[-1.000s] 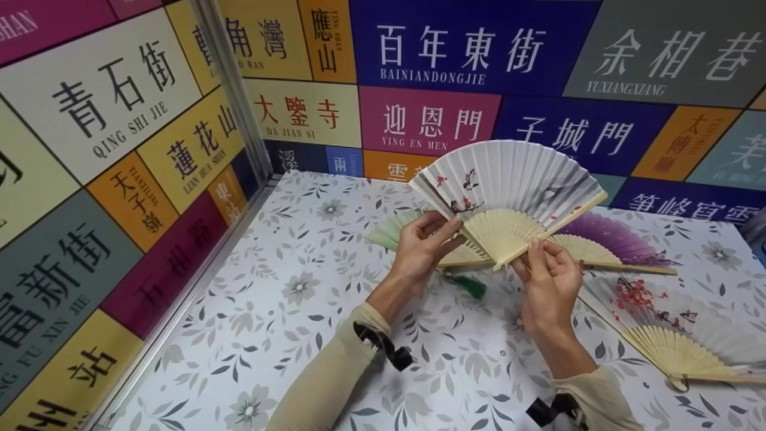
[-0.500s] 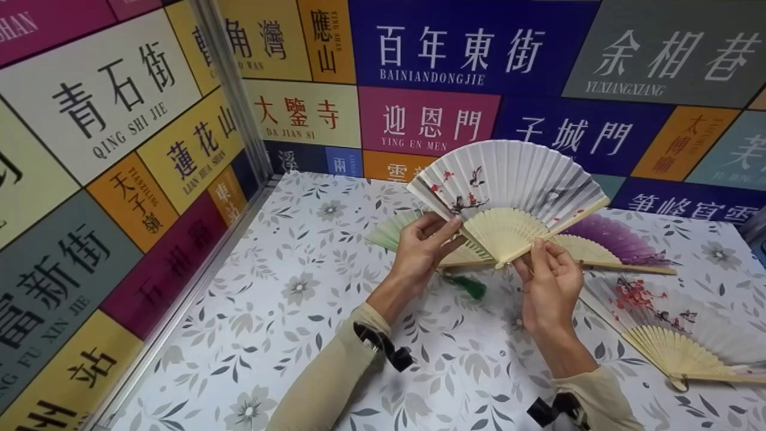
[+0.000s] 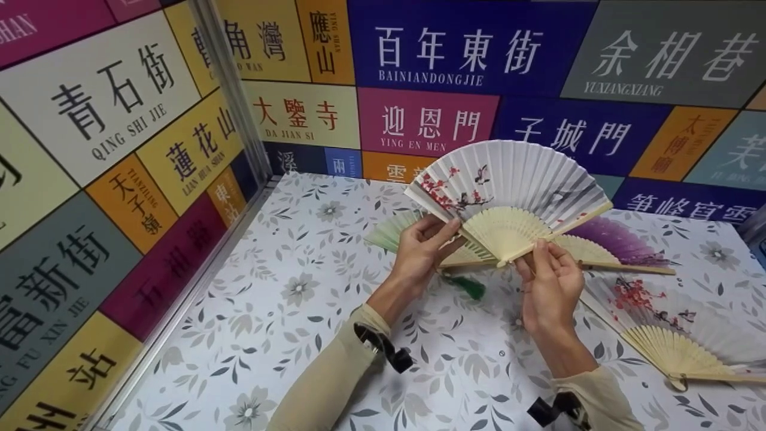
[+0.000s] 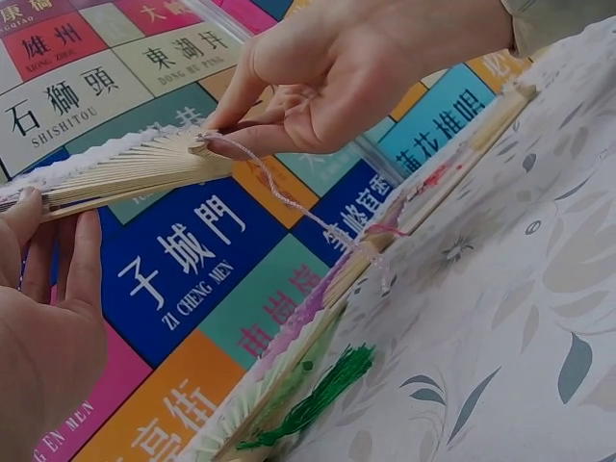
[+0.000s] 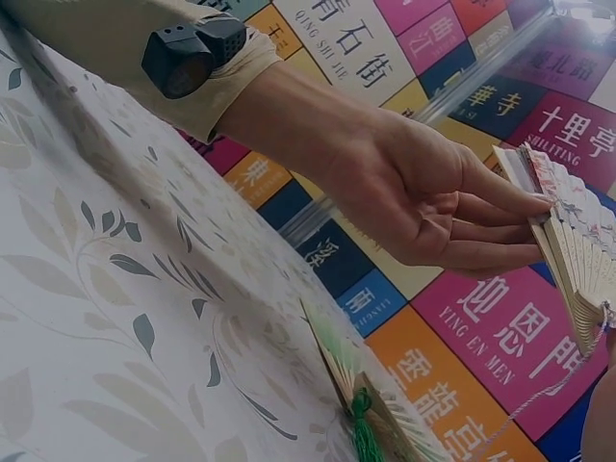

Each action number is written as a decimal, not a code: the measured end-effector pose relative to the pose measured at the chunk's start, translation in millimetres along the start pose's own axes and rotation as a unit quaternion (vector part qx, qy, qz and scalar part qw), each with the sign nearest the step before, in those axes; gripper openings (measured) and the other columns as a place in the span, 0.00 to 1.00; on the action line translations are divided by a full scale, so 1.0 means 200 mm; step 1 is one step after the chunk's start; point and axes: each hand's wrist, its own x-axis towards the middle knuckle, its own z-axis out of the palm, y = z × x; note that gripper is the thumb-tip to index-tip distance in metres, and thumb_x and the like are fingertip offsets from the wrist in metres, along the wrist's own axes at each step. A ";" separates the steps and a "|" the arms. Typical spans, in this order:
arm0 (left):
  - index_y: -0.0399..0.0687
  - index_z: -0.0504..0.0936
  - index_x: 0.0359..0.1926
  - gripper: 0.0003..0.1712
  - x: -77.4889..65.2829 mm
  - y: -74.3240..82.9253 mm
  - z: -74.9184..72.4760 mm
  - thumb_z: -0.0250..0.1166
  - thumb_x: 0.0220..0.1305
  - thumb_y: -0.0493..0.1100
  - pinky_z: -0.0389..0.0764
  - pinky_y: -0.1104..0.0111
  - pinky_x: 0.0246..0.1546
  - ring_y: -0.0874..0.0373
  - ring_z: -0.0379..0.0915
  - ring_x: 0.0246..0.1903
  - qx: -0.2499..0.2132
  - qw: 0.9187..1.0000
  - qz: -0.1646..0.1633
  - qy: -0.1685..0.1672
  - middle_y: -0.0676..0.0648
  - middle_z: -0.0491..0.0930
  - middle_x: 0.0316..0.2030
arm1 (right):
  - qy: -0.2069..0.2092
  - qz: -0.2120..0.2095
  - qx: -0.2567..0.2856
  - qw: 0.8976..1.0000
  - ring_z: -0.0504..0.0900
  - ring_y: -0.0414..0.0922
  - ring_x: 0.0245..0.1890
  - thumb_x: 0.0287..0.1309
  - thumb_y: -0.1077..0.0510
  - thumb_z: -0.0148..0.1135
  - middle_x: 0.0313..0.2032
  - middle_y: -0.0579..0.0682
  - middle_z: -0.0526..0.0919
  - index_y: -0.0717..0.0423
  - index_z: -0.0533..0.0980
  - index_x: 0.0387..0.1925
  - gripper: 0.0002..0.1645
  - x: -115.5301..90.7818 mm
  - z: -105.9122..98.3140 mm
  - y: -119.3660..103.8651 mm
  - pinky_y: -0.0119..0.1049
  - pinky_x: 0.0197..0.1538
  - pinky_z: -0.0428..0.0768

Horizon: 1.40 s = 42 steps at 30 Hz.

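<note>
A white folding fan [image 3: 520,173] with red blossoms, birds and bamboo ribs is spread above the table, pivot downward. At its left guard stick my left hand [image 3: 419,251] pinches between thumb and fingers. My right hand [image 3: 552,281] grips the right guard stick near the pivot, thumb in front. In the left wrist view a pale twisted cord [image 4: 279,192] hangs from the pivot below my right hand. The right wrist view shows my left hand [image 5: 404,192] across from it, holding the fan's edge; of my right hand only a sliver shows at the corner.
Behind the held fan a green fan [image 3: 386,233] with a green tassel [image 3: 470,287] and a purple fan [image 3: 616,239] lie spread on the leaf-patterned table [image 3: 251,335]. Another white blossom fan [image 3: 664,323] lies at right. Sign-covered walls [image 3: 428,123] stand behind and left.
The held fan has spread a little wider. More red blossoms show at its left side, and its right edge has shifted slightly right. Both hands stay nearly in place.
</note>
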 end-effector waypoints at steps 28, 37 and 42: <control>0.32 0.79 0.57 0.20 0.00 -0.02 0.01 0.67 0.66 0.34 0.84 0.54 0.57 0.45 0.84 0.51 -0.023 0.998 0.025 0.046 0.32 0.82 0.53 | 0.005 0.002 0.023 1.000 0.87 0.51 0.50 0.65 0.62 0.64 0.48 0.63 0.82 0.69 0.67 0.47 0.18 -0.01 0.01 0.00 0.39 0.55 0.85; 0.32 0.78 0.56 0.20 0.00 -0.02 0.02 0.69 0.64 0.36 0.85 0.56 0.57 0.45 0.83 0.51 -0.028 0.996 0.031 0.078 0.35 0.82 0.50 | -0.004 0.002 0.021 1.000 0.87 0.50 0.50 0.65 0.62 0.64 0.47 0.62 0.82 0.69 0.67 0.48 0.19 -0.02 0.01 0.00 0.40 0.55 0.86; 0.32 0.79 0.53 0.18 0.00 -0.02 0.01 0.69 0.65 0.36 0.85 0.56 0.57 0.46 0.83 0.50 -0.030 0.995 0.038 0.088 0.38 0.83 0.47 | -0.003 0.003 0.034 0.999 0.88 0.50 0.47 0.64 0.63 0.65 0.44 0.62 0.83 0.69 0.67 0.47 0.18 -0.02 0.01 0.01 0.39 0.54 0.86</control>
